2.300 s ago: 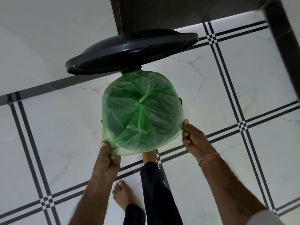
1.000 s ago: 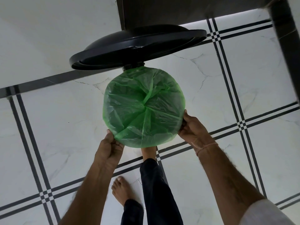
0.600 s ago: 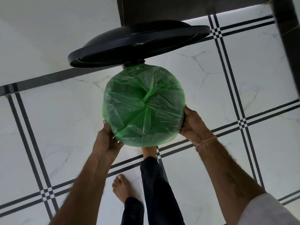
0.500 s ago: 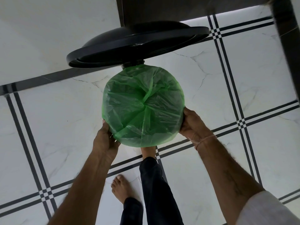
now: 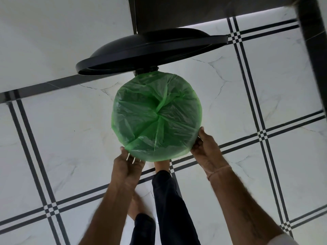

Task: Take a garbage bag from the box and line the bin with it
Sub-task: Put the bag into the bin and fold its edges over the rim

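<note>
While the lid stands open, we pinch the bag hem at the near rim: left hand below-left, right hand below-right, fingers probably curled under.

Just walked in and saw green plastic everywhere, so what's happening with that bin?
A person is lining a bin with a green garbage bag. The bag is spread over the bin's round mouth and folded down around its rim. The left hand and right hand are at the near edge of the bag, apparently tucking it down. The black lid stands open behind, and a foot is at the base, probably on a pedal.
</note>
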